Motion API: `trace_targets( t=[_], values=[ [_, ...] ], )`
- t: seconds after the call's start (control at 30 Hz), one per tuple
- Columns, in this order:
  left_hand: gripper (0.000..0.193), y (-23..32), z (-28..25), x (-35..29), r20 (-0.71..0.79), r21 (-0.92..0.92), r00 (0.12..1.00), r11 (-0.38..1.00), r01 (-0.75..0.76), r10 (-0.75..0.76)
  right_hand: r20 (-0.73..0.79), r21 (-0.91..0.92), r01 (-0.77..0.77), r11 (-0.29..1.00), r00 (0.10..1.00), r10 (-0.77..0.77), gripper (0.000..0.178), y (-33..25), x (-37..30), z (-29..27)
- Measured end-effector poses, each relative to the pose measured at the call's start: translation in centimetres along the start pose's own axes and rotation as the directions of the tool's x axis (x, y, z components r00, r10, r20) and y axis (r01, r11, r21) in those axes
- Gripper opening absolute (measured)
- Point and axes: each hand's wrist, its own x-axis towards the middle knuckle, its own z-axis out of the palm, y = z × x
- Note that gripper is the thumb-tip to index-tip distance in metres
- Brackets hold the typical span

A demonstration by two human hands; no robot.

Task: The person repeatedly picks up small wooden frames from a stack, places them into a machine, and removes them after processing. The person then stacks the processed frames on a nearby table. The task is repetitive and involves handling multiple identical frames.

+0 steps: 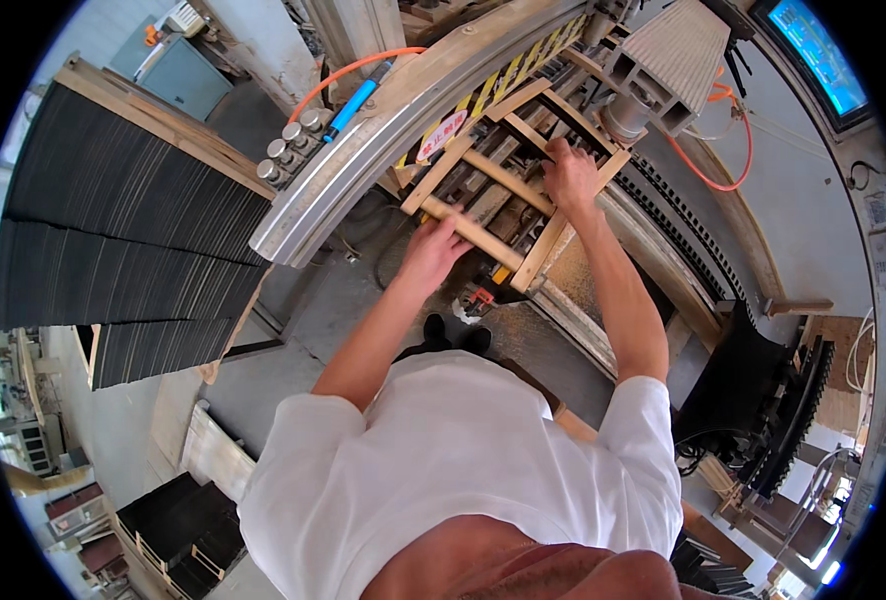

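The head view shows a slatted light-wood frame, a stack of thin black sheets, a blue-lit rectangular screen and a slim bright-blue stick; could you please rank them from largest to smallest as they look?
1. Stack of thin black sheets
2. Slatted light-wood frame
3. Blue-lit rectangular screen
4. Slim bright-blue stick

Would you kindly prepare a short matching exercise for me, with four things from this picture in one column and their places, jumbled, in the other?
Things
1. wooden frame
2. blue stick
3. screen
4. dark stack

Places
A. at the upper right of the picture
B. at the left of the picture, standing tall
C. touched by the left hand and the right hand
D. near the row of silver knobs

Right pairs: 1-C, 2-D, 3-A, 4-B
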Motion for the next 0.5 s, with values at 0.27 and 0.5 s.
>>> trace_targets(
  t=[0.27, 0.5],
  values=[
    [0.035, 3.5, -4.6, -12.6, -0.066, 0.065, 0.998, 0.998, 0.021, -0.016, 0.075, -0.139, 0.054, 0.989, 0.996, -0.044, 0.027, 1.5, 2.1, 1.7],
    [0.033, 5.0, -10.5, -16.3, -0.186, 0.118, 0.977, 0.985, 0.125, -0.102, 0.255, -0.576, 0.160, 0.802, 0.967, -0.009, 0.030, 1.2, 6.5, 1.8]
  ],
)
